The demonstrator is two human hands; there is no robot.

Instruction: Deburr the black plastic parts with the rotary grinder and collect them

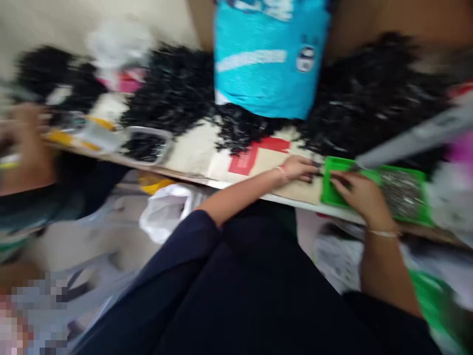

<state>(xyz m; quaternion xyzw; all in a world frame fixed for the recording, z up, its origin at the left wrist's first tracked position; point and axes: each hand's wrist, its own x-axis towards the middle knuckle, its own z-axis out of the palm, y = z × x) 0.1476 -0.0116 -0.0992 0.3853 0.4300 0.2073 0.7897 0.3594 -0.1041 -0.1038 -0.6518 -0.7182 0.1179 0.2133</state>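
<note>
My left hand (296, 168) is over the table edge, its fingers closed on a small black piece (317, 168) that is blurred. Just right of it stands a green tray (325, 185) with compartments. My right hand (360, 191) is over the tray's left compartment, thumb and fingers bent close together; whatever is between them is too blurred to make out. Many small metal parts (401, 193) fill the tray's right compartment. A grey tube-like bar (417, 135) slants down to the tray's back edge.
Heaps of black pieces (173, 88) line the table's back, with another black heap (373, 103) at right. A blue bag (269, 59) stands between them. A clear container (146, 145) holds black pieces. A white bag (166, 209) hangs below the edge. Another person's arm (31, 148) is at left.
</note>
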